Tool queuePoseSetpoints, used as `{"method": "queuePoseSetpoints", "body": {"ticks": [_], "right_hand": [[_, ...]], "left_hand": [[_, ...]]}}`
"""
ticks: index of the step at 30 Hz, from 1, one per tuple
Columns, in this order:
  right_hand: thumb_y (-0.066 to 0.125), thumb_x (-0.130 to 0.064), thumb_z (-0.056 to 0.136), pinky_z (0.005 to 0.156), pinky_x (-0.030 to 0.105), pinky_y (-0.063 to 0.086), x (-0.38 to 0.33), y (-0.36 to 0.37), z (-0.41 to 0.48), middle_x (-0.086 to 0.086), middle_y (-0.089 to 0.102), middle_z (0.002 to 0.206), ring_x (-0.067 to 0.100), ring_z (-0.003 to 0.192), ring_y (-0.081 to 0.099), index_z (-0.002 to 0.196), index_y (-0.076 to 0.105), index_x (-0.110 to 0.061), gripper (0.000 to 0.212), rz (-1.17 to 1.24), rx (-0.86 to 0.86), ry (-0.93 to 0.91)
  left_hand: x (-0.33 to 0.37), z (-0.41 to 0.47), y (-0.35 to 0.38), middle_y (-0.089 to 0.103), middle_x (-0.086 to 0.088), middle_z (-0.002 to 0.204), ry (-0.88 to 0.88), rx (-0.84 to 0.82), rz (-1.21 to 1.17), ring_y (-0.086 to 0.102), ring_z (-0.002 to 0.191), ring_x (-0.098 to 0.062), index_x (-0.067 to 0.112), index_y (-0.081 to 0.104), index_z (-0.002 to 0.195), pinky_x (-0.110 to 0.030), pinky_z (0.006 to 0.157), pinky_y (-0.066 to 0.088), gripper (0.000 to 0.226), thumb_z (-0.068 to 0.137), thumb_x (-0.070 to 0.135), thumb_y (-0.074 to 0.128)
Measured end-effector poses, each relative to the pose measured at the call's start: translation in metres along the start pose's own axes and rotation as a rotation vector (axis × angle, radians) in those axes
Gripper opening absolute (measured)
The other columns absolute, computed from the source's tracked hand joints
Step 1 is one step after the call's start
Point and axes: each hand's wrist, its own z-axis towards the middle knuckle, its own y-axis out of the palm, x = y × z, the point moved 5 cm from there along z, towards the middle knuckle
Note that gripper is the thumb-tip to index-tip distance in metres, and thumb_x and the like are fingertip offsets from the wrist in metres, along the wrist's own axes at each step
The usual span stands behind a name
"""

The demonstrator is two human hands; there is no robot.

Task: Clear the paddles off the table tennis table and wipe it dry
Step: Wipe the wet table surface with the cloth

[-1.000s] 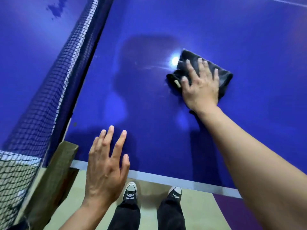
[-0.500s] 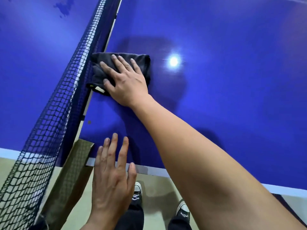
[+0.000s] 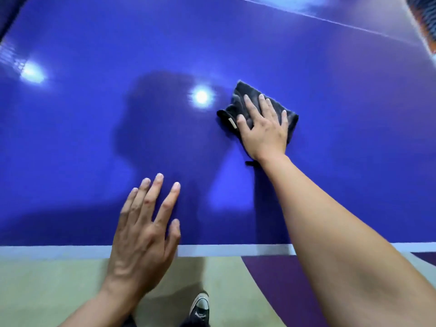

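A folded dark grey cloth (image 3: 240,95) lies flat on the blue table tennis table (image 3: 94,138), right of centre. My right hand (image 3: 264,128) presses down on it with straight, spread fingers. My left hand (image 3: 144,232) hovers with straight fingers over the table's near edge, holding nothing. No paddles are in view.
The table's white near edge line (image 3: 236,250) runs across the lower frame. A thin white line (image 3: 330,22) crosses the far right corner. Below the edge is beige and purple floor (image 3: 47,291), with one black sneaker (image 3: 200,308) showing. Light reflections glare on the tabletop.
My right hand slid the cloth from beside the net back to the right. The net and its post have left the view as my head turned right.
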Motion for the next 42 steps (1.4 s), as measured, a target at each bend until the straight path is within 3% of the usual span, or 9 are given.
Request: {"method": "queuePoseSetpoints", "body": {"ticks": [5,9,19,28,37,42], "right_hand": [[0.029,-0.061,0.099,0.127,0.051,-0.001,0.152,-0.024,-0.007,-0.001,0.02,0.169,0.011,0.156,0.013,0.157,0.028,-0.045,0.06,0.017,0.065,0.199],[0.028,-0.061,0.099,0.127,0.052,0.0,0.228,-0.039,-0.015,0.002,0.021,0.169,0.014,0.156,0.014,0.158,0.029,-0.043,0.061,0.017,0.1,0.299],[0.024,-0.063,0.097,0.126,0.056,-0.002,0.236,-0.039,-0.028,0.005,0.018,0.17,0.017,0.157,0.011,0.159,0.026,-0.04,0.066,0.022,0.089,0.313],[0.025,-0.057,0.098,0.126,0.057,0.002,0.09,-0.013,-0.073,0.004,0.021,0.169,0.018,0.157,0.014,0.159,0.028,-0.039,0.064,0.0,0.085,0.07],[0.024,-0.058,0.099,0.125,0.056,0.0,-0.18,0.04,-0.094,-0.001,0.017,0.17,0.015,0.157,0.009,0.159,0.022,-0.044,0.062,-0.027,0.03,-0.265],[0.031,-0.057,0.098,0.124,0.058,-0.001,-0.349,0.069,-0.122,-0.001,0.021,0.169,0.013,0.157,0.013,0.157,0.028,-0.046,0.06,0.035,-0.001,-0.43]], "left_hand": [[0.05,0.018,0.03,0.032,-0.014,0.161,0.047,-0.011,0.047,0.029,0.15,-0.034,0.014,0.044,0.151,-0.052,0.121,0.025,0.058,0.095,0.032,0.039],[0.057,0.018,0.04,0.033,-0.012,0.161,0.023,-0.029,0.101,0.028,0.15,-0.032,0.016,0.043,0.152,-0.05,0.123,0.022,0.06,0.095,0.034,0.037],[0.061,0.018,0.041,0.033,-0.012,0.162,0.012,-0.036,0.121,0.027,0.151,-0.031,0.019,0.041,0.153,-0.047,0.124,0.021,0.059,0.095,0.032,0.039],[0.032,0.004,0.017,0.024,-0.011,0.165,-0.013,0.02,-0.062,0.02,0.153,-0.029,0.02,0.042,0.153,-0.047,0.122,0.026,0.064,0.09,0.02,0.055],[-0.162,-0.098,-0.049,0.024,-0.012,0.165,-0.273,0.062,0.09,0.023,0.152,-0.034,0.015,0.039,0.154,-0.052,0.122,0.023,0.058,0.097,0.027,0.041],[-0.218,-0.138,-0.074,0.027,-0.014,0.163,-0.281,0.078,0.06,0.025,0.151,-0.032,0.014,0.04,0.153,-0.048,0.122,0.023,0.06,0.094,0.024,0.045]]}}
